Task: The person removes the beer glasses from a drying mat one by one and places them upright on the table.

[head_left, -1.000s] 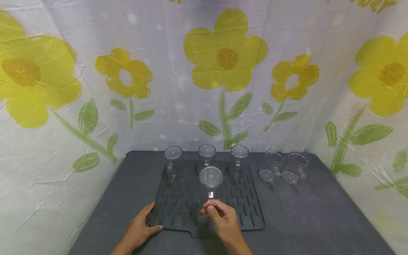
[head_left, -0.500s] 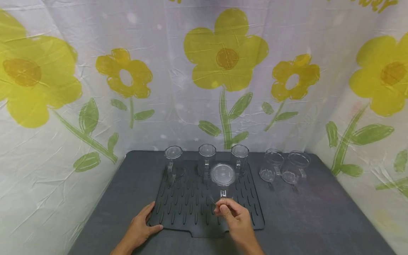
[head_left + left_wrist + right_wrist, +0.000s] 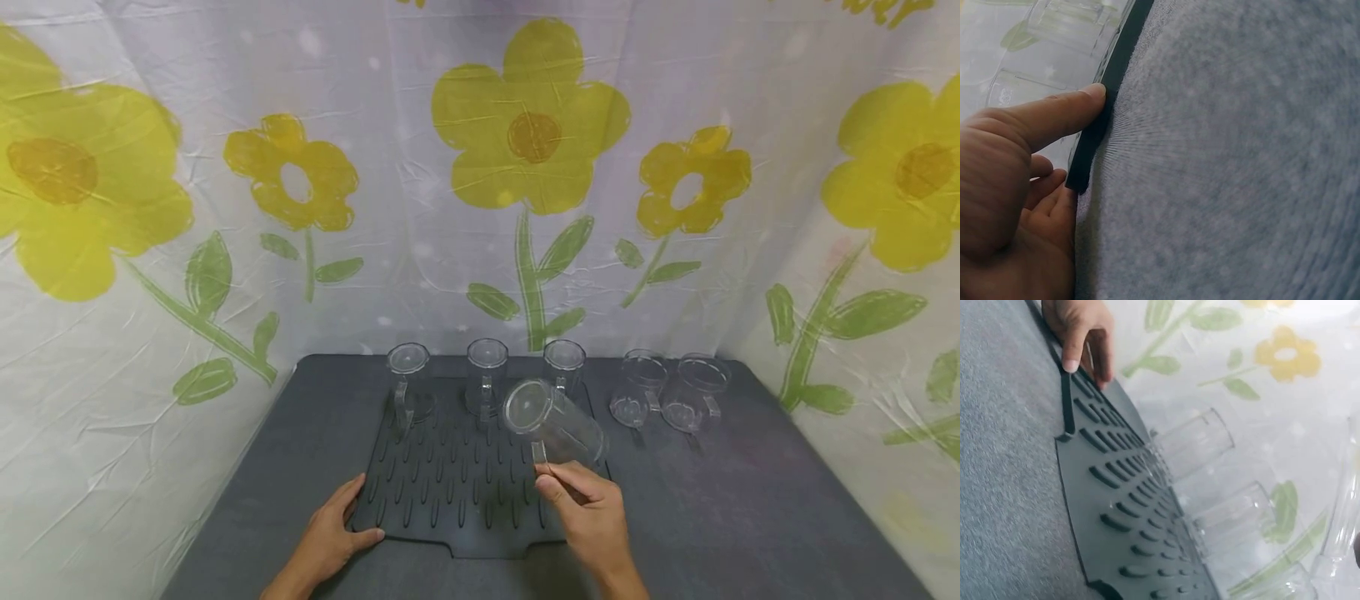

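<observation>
My right hand (image 3: pixel 596 508) pinches the handle of a clear glass mug (image 3: pixel 566 429) above the right part of a dark ridged drying mat (image 3: pixel 465 546). The mug is tilted, its base to the upper left and its mouth to the lower right. In the right wrist view, part of this mug (image 3: pixel 1340 512) shows at the right edge. My left hand (image 3: pixel 324 533) rests at the mat's front left corner, thumb on the front edge and fingers along the left edge. The left wrist view shows the thumb (image 3: pixel 1063 115) against the mat's rim (image 3: pixel 1094 140).
Three glass mugs stand upside down along the mat's back: left (image 3: pixel 408 383), middle (image 3: pixel 487 379) and right (image 3: pixel 566 358). Two upright glass mugs (image 3: pixel 637 387) stand on the grey table (image 3: pixel 720 517) right of the mat. A flower-printed curtain (image 3: pixel 405 250) hangs behind.
My right hand has moved right with the mug. The mug, upside down before, has tipped over so that its mouth swings right. My left hand has stayed at the mat's corner.
</observation>
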A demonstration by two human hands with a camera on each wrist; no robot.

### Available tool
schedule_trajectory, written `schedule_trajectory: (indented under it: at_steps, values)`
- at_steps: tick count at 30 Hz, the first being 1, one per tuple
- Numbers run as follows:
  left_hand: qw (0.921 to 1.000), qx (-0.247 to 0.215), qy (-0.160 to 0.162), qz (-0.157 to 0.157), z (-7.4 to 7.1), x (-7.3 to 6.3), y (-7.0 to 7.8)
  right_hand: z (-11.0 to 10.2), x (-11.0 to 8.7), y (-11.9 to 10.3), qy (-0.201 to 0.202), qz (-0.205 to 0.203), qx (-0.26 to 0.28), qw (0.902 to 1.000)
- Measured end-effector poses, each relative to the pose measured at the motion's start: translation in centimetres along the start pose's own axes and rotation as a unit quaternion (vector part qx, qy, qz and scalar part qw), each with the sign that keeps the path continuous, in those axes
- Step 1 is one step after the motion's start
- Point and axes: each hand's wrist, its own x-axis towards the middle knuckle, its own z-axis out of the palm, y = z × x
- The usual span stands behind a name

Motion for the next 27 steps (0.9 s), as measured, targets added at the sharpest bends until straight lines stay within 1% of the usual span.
schedule_trajectory:
  at_steps: [4, 8, 12, 15, 18, 21, 24, 27]
  values:
    - [1.0000, 0.000, -0.002, -0.001, 0.1, 0.1, 0.1, -0.4, 0.2, 0.1, 0.002, -0.024, -0.052, 0.9983]
    - [0.9999, 0.012, -0.009, -0.007, 0.1, 0.3, 0.3, -0.8, 0.1, 0.2, -0.008, -0.025, -0.098, 0.9948]
    - [0.9996, 0.023, -0.013, -0.005, 0.0, 0.3, 0.5, -0.8, 0.0, 0.0, -0.019, -0.024, -0.124, 0.9918]
    - [0.9997, 0.015, -0.017, 0.001, -0.2, 0.2, 0.6, -0.8, 0.1, -0.2, -0.029, -0.033, -0.132, 0.9903]
    - [0.9997, 0.000, -0.018, 0.019, -0.5, 0.0, 1.0, -0.7, 0.1, -0.5, -0.038, -0.043, -0.138, 0.9887]
    - [0.9988, 0.004, -0.004, 0.050, -0.7, -0.2, 1.7, -0.4, 0.4, -1.5, -0.039, -0.051, -0.147, 0.9871]
    - [0.9966, 0.009, 0.011, 0.081, -0.8, -0.1, 3.1, -0.1, 1.0, -2.9, -0.038, -0.056, -0.162, 0.9845]
    - [0.9939, -0.015, 0.016, 0.108, -0.7, 0.0, 4.9, 0.0, 1.3, -3.6, -0.035, -0.063, -0.182, 0.9806]
